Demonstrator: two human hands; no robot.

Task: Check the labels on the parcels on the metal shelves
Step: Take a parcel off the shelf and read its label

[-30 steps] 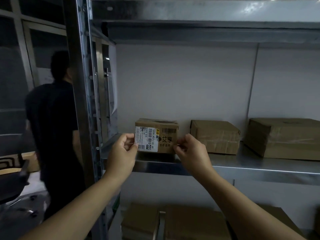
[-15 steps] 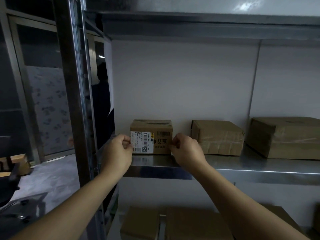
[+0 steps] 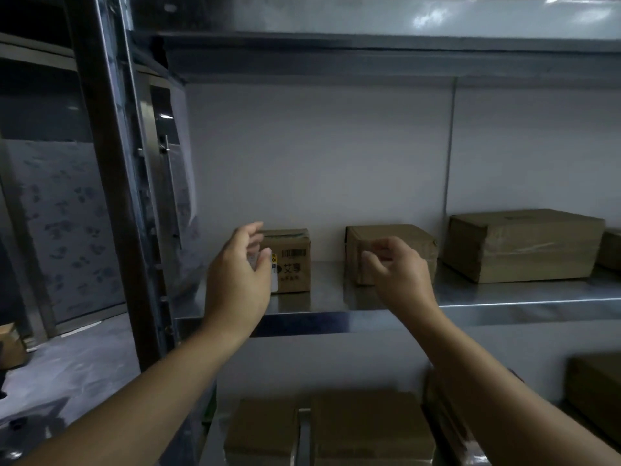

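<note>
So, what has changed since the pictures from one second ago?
Both hands let go of the small labelled box, now standing on the shelf. The left hand opened at its left side; the right hand moved right, in front of the second box. The large box stayed.

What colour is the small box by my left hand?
Small box: brown cardboard, black print; head view.

A small labelled parcel (image 3: 291,264), a mid-sized parcel (image 3: 396,238) and a large parcel (image 3: 524,245) stand apart along the metal shelf (image 3: 521,299).
</note>
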